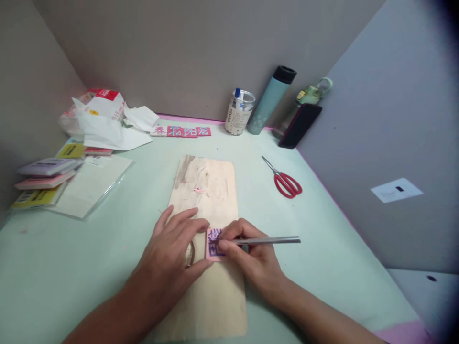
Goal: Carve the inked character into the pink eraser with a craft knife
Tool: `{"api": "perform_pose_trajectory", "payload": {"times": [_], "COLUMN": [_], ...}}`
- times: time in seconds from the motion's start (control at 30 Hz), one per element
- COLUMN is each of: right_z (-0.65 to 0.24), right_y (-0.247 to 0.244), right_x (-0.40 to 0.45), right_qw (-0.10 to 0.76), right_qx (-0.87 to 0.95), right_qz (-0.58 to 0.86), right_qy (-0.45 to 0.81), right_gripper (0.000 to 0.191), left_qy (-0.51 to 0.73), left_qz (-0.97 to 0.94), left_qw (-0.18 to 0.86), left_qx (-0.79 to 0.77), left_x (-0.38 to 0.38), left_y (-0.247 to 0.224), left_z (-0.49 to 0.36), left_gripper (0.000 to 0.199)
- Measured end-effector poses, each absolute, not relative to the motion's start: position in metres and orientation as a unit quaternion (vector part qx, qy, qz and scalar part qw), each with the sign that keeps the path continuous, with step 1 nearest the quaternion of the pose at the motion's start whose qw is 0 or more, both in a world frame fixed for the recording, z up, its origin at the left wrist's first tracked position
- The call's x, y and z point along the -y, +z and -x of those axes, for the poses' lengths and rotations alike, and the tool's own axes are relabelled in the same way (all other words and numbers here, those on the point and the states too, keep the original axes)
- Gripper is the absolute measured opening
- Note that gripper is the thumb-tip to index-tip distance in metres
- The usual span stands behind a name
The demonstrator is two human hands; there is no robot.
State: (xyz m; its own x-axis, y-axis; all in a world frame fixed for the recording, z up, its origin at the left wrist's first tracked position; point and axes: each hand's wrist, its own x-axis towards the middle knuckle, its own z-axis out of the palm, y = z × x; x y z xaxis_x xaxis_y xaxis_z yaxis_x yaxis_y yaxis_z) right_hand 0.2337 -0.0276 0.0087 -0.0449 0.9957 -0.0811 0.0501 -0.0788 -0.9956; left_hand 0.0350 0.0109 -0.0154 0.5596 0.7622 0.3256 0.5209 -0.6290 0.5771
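Note:
A small pink square block (216,256) with a dark purple character on its face lies on a wooden board (211,306). My left hand (175,246) steadies the block's left side between thumb and index finger, the other fingers spread over the board. In my right hand (251,251) is a thin metal tool (279,240), pinched between thumb and fingers. Its working tip meets the block's face and is partly hidden by my fingertips. A round brownish thing (190,254) shows partly under my left palm.
Red-handled scissors (287,184) lie right of the board. Behind stand a cup of pens (238,117), a teal bottle (270,102), a green-lidded bottle and a phone (300,126). Carved blocks (182,132), tissues and a bag (103,107), and stacked packets (48,167) sit back left.

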Motion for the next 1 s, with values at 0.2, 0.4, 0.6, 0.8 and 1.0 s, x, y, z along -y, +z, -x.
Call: {"api": "perform_pose_trajectory", "payload": {"times": [0.2, 0.4, 0.6, 0.8, 1.0], "right_z": [-0.2358, -0.2345, -0.2343, -0.2364, -0.2359], "right_y": [0.0099, 0.0117, 0.0095, 0.0084, 0.0105], "right_x": [0.0285, 0.0274, 0.0269, 0.0275, 0.0269], "right_qw": [0.451, 0.437, 0.430, 0.439, 0.434], "right_qx": [0.504, 0.524, 0.543, 0.528, 0.549], "right_qz": [0.521, 0.529, 0.520, 0.513, 0.505], "right_qy": [0.521, 0.504, 0.500, 0.515, 0.505], "right_gripper": [0.028, 0.031, 0.027, 0.025, 0.025], "left_qy": [0.284, 0.285, 0.290, 0.288, 0.284], "left_qz": [-0.856, -0.855, -0.852, -0.851, -0.847], "left_qw": [0.211, 0.215, 0.215, 0.219, 0.242], "left_qx": [-0.377, -0.376, -0.378, -0.381, -0.379], "left_x": [-0.0112, -0.0103, -0.0111, -0.0117, -0.0112], "left_y": [-0.0153, -0.0142, -0.0140, -0.0144, -0.0130], "left_z": [-0.0361, -0.0359, -0.0360, -0.0371, -0.0356], "left_gripper": [0.042, 0.039, 0.038, 0.036, 0.027]}}
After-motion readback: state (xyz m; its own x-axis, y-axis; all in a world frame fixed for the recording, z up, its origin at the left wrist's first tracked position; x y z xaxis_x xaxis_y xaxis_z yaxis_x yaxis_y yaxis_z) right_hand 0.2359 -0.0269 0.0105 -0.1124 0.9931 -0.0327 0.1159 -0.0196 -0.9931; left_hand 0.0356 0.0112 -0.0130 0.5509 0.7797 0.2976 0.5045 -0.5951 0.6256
